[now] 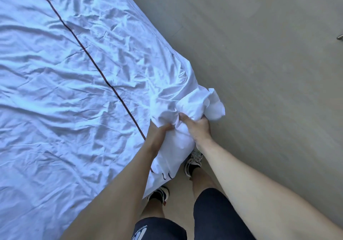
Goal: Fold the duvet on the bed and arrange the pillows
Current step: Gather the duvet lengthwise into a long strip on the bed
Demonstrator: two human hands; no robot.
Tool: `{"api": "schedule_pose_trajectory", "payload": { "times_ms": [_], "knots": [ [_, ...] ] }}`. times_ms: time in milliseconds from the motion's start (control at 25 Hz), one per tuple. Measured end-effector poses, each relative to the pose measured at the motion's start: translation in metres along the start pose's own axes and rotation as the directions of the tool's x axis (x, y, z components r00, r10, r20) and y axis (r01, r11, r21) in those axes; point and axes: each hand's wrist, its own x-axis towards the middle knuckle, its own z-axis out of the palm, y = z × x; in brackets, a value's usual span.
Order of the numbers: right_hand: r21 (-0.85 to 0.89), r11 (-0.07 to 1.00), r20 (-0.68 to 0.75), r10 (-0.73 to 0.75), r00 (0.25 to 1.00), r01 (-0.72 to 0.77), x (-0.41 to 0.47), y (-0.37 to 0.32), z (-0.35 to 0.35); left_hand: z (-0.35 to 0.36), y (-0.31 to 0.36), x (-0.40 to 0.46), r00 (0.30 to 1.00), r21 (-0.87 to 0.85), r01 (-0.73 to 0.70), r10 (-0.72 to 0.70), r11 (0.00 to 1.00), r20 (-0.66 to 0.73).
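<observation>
A white, wrinkled duvet (pixel 65 73) with a thin dark piping line covers the bed across the left of the head view. Its near corner is bunched into a thick wad at the bed's edge. My left hand (pixel 157 134) grips the wad from the left side. Just beside it, my right hand (pixel 196 128) clutches the same bunched corner from the right, fingers dug into the cloth. A loose end of the corner sticks out past my right hand over the floor. No pillows are in view.
A beige floor (pixel 259 73) fills the right side. My legs in dark shorts and my shoes (pixel 194 160) stand on it close against the bed's edge. A small metal part (pixel 340 36) shows at the far right edge.
</observation>
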Motion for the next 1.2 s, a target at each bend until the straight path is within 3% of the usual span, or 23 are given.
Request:
{"api": "schedule_pose_trajectory", "payload": {
  "times_ms": [80,200,280,320,360,400,440,480,520,600,680,800,880,960,1120,1200],
  "knots": [
    [-0.039,0.994,0.099,-0.099,0.99,0.104,-0.028,-0.006,0.015,-0.021,-0.006,-0.017,0.989,0.026,-0.145,0.145,0.989,0.009],
    [-0.163,0.971,0.48,-0.075,0.874,0.173,-0.086,-0.031,0.056,-0.06,-0.005,-0.062,0.93,0.187,-0.166,0.216,0.968,-0.297],
    [-0.278,0.919,0.621,-0.049,0.782,0.279,-0.123,-0.048,0.091,-0.095,0.002,-0.091,0.835,0.167,-0.237,0.289,0.957,-0.469],
    [-0.332,0.881,0.664,-0.034,0.747,0.336,-0.14,-0.058,0.109,-0.117,0.007,-0.103,0.822,0.081,-0.254,0.259,0.964,-0.507],
    [-0.389,0.835,0.699,-0.007,0.715,0.388,-0.159,-0.065,0.126,-0.139,0.016,-0.113,0.841,-0.074,-0.244,0.172,0.967,-0.513],
    [-0.444,0.777,0.735,0.031,0.677,0.446,-0.182,-0.073,0.139,-0.162,0.024,-0.129,0.901,-0.298,-0.196,0.052,0.934,-0.432],
    [-0.497,0.701,0.762,0.07,0.644,0.511,-0.203,-0.075,0.15,-0.184,0.032,-0.146,0.961,-0.472,-0.066,-0.07,0.879,-0.266],
    [-0.539,0.61,0.783,0.109,0.612,0.581,-0.228,-0.074,0.159,-0.206,0.037,-0.159,0.984,-0.51,0.045,-0.126,0.859,-0.126],
    [-0.557,0.533,0.803,0.151,0.576,0.637,-0.25,-0.069,0.167,-0.229,0.041,-0.171,0.992,-0.395,0.105,-0.122,0.912,-0.018],
    [-0.555,0.475,0.826,0.214,0.522,0.683,-0.279,-0.05,0.18,-0.256,0.056,-0.193,0.987,0.075,0.139,-0.144,0.988,0.077],
    [-0.567,0.421,0.824,0.278,0.495,0.708,-0.304,-0.027,0.194,-0.275,0.064,-0.211,0.975,0.539,0.187,-0.22,0.821,-0.003],
    [-0.624,0.368,0.781,0.324,0.534,0.689,-0.321,0.007,0.213,-0.285,0.043,-0.209,0.973,0.761,0.224,-0.188,0.608,-0.136],
    [-0.616,0.416,0.788,0.329,0.52,0.669,-0.321,0.023,0.218,-0.284,0.015,-0.205,0.958,0.732,0.276,-0.117,0.623,-0.262],
    [-0.581,0.481,0.814,0.319,0.487,0.657,-0.315,0.033,0.213,-0.291,-0.007,-0.201,0.926,0.634,0.301,-0.059,0.713,-0.373],
    [-0.562,0.603,0.819,0.311,0.482,0.566,-0.317,0.044,0.207,-0.311,-0.023,-0.203,0.926,0.403,0.275,-0.128,0.873,-0.355],
    [-0.548,0.632,0.813,0.25,0.525,0.548,-0.324,0.053,0.211,-0.322,-0.03,-0.205,0.935,0.18,0.22,-0.154,0.959,-0.319]
  ]
}}
